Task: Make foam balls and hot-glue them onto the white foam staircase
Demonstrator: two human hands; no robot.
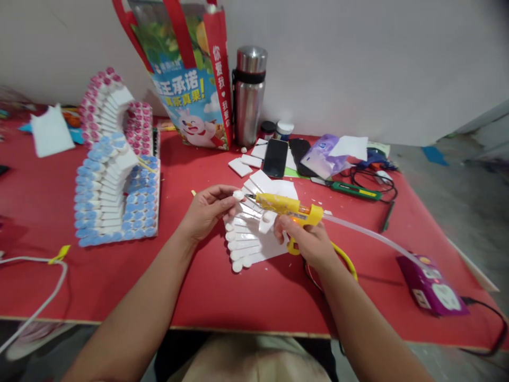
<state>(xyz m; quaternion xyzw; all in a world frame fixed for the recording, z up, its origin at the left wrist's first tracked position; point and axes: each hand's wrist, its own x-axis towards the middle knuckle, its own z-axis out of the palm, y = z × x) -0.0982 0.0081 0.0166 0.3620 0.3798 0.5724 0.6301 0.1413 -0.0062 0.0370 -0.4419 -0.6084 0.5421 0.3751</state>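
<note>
My left hand point(207, 209) pinches a small white foam bead point(237, 195) between thumb and fingers. My right hand point(306, 239) grips a yellow hot glue gun point(286, 206), whose metal tip points left and almost touches the bead. A clear glue stick point(366, 233) sticks out of the gun's back to the right. Under both hands lies a white fan-shaped foam piece point(254, 233) made of strips with round beads along its left edge, resting on the red table point(119, 265).
Blue-and-white point(115, 196) and pink-and-white point(111, 111) stepped foam models stand at the left. A printed shopping bag point(191, 79), steel flask point(248, 95), black phone point(275, 157), green-handled tool point(352, 189), cables and a purple power strip point(431, 286) lie behind and right.
</note>
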